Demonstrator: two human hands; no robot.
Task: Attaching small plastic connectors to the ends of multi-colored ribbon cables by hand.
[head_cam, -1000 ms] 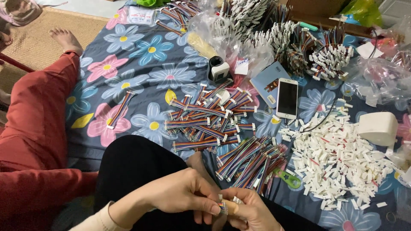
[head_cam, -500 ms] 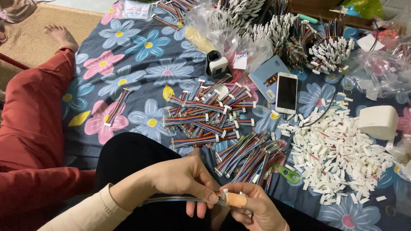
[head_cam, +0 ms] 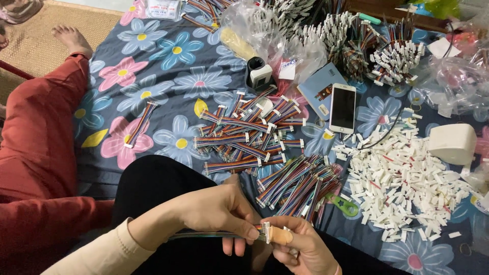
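Left hand (head_cam: 214,211) pinches the rainbow ribbon cable (head_cam: 204,236) over the lap; right hand (head_cam: 300,247) closes on its white connector (head_cam: 265,232) — a skewed push could bend pins; loose wires could slip out.

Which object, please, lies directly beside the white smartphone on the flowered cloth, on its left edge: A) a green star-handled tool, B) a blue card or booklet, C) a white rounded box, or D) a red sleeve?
B: the blue card lies against the left edge of the smartphone, while the green tool and white box sit well apart from it.
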